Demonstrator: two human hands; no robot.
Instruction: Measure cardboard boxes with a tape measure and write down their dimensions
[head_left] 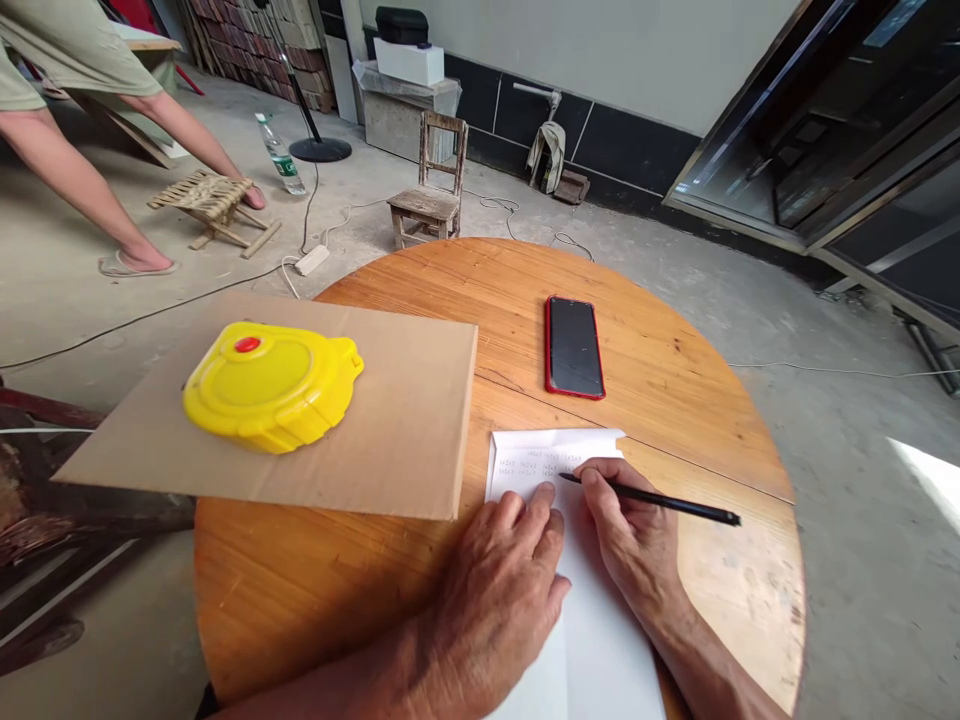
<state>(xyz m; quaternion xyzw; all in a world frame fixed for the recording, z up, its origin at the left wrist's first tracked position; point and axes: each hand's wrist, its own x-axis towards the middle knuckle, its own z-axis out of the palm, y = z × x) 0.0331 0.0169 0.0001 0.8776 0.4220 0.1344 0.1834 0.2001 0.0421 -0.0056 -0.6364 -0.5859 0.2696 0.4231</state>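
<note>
A white sheet of paper (600, 620) lies on the round wooden table (420, 560), with rows of small handwriting near its top edge. My right hand (637, 530) grips a black pen (686, 505), its tip touching or just above the writing. Resting on the sheet's left side, my left hand (506, 590) is flat with its fingers stretched forward. To the left, a yellow plastic case with a red button (274, 385) sits on a piece of cardboard (405, 420) that overhangs the table. A phone in a red case (574, 347) lies beyond the paper.
Past the table stand a small wooden chair (427, 205), a woven folding stool (206, 195) and a water bottle (281, 155). Cables and a power strip (312, 260) run across the floor. A person's bare legs (82, 180) show at the upper left.
</note>
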